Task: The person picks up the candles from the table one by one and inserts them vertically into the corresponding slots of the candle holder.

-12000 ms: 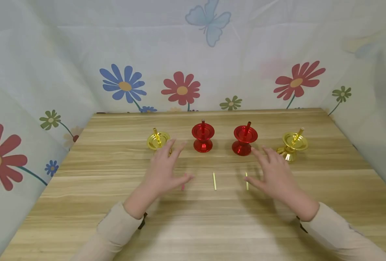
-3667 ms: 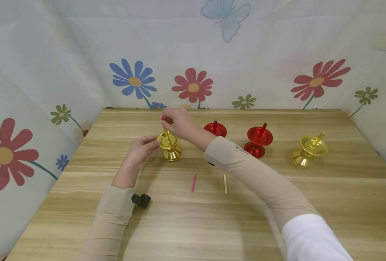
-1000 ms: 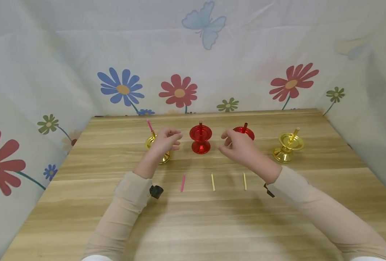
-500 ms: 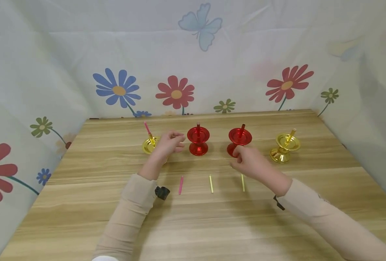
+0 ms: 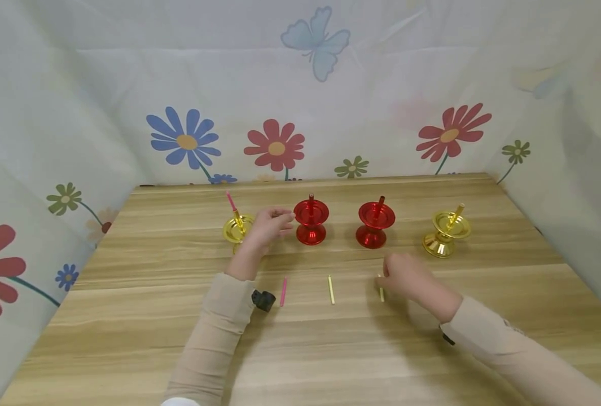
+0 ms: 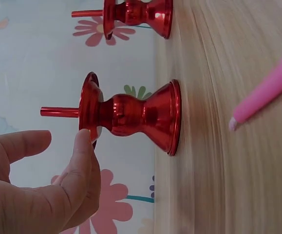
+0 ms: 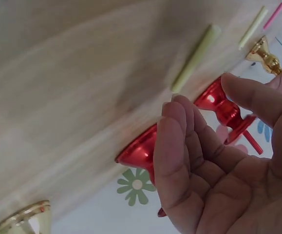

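My left hand (image 5: 267,228) is beside the left red candle holder (image 5: 311,234). In the left wrist view its thumb and fingers are apart, fingertips right at the dish of that holder (image 6: 126,114), gripping nothing. Over the right yellow candle (image 5: 382,296) hovers my right hand (image 5: 407,276). Its fingers are bent but the thumb stands well away from them, and the right wrist view has this candle (image 7: 194,61) lying just beyond the fingertips. A pink candle (image 5: 231,201) stands in the tube of the left gold candle holder (image 5: 232,232), which my left hand partly covers.
Another yellow candle (image 5: 331,290) and a pink candle (image 5: 283,291) lie on the wooden table (image 5: 310,355). A second red holder (image 5: 372,235) and a second gold holder (image 5: 439,244) stand at the right of the row. A flowered cloth (image 5: 361,113) hangs behind.
Earlier my right hand held a pink candle at the left gold holder; now it stands there. Since then my left hand moved right to the red holder, my right hand down to the yellow candle.
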`<state>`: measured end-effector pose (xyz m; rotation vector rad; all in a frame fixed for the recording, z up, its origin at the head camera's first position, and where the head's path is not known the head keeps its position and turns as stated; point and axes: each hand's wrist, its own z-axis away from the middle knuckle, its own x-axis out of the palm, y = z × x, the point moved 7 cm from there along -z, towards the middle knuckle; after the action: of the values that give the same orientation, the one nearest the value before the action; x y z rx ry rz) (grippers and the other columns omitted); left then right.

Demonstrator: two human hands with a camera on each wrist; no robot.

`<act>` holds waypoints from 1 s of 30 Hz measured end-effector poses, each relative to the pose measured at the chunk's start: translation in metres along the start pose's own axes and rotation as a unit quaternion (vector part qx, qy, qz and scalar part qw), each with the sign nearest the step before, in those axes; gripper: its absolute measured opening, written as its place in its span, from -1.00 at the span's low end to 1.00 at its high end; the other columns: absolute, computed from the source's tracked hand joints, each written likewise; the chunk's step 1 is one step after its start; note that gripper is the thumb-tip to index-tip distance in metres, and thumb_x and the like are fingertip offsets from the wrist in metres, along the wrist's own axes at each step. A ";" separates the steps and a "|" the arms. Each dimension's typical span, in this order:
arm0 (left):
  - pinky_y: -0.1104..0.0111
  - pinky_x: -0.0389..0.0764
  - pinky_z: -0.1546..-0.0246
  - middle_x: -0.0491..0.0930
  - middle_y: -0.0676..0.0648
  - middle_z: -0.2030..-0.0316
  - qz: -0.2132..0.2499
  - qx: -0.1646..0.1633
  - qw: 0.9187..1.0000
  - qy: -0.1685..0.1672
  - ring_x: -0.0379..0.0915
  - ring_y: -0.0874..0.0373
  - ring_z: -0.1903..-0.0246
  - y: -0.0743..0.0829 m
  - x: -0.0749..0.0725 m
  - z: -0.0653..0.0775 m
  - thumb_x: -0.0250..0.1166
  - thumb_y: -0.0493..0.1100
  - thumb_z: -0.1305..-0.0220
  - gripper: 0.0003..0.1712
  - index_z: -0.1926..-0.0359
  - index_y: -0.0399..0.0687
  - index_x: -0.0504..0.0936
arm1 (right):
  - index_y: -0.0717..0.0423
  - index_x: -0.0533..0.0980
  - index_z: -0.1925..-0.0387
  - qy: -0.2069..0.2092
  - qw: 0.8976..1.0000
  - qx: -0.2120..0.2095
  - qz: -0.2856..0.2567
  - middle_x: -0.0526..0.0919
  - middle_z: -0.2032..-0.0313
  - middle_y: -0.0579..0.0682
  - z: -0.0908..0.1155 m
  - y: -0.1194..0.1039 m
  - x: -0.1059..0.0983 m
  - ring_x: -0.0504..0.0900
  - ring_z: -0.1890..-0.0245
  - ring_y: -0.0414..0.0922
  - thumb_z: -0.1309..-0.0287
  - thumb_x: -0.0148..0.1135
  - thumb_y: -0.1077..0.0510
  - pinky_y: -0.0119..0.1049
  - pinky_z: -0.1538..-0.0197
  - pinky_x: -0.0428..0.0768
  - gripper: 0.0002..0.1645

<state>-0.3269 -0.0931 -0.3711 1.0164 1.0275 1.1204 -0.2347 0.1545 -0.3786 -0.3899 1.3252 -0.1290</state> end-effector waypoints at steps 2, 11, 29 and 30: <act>0.09 0.45 -0.18 0.38 -0.33 -0.14 0.006 -0.003 1.000 -0.001 0.41 -0.16 -0.08 -0.001 0.003 -0.002 0.11 -0.23 -0.37 -0.53 -0.20 -0.41 0.35 | 0.13 0.45 0.64 -0.004 1.000 0.001 0.009 0.48 0.67 -0.05 0.000 0.003 0.004 0.41 0.62 -0.13 0.03 0.34 0.11 -0.31 0.53 0.38 -0.73; 0.20 0.56 -0.06 0.44 -0.22 0.12 0.051 -0.006 0.998 0.019 0.48 0.10 0.26 -0.003 0.007 -0.010 0.10 -0.32 -0.34 -0.55 -0.20 -0.44 0.34 | 0.08 0.42 0.73 0.016 0.999 -0.025 0.020 0.45 0.69 -0.07 -0.001 0.008 0.009 0.39 0.64 -0.14 0.15 0.30 0.19 -0.31 0.56 0.36 -0.77; 0.36 0.60 0.04 0.44 -0.26 0.09 0.115 -0.013 0.993 0.010 0.50 0.13 0.25 -0.011 0.019 -0.017 0.05 -0.47 -0.31 -0.58 -0.18 -0.51 0.30 | 0.03 0.25 0.80 -0.023 0.998 -0.045 0.023 0.23 0.73 -0.11 -0.010 0.007 0.016 0.19 0.66 -0.17 0.24 0.21 0.27 -0.37 0.60 0.18 -0.68; 0.37 0.60 0.05 0.44 -0.25 0.10 0.113 -0.013 0.993 0.011 0.50 0.13 0.25 -0.011 0.018 -0.016 0.06 -0.47 -0.31 -0.58 -0.18 -0.51 0.31 | 0.03 0.24 0.80 -0.026 0.998 -0.047 0.020 0.22 0.72 -0.11 -0.011 0.007 0.016 0.19 0.66 -0.17 0.23 0.21 0.26 -0.38 0.60 0.18 -0.67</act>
<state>-0.3382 -0.0749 -0.3876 1.1224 0.9291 1.3294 -0.2425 0.1539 -0.3983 -0.4429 1.2904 -0.0242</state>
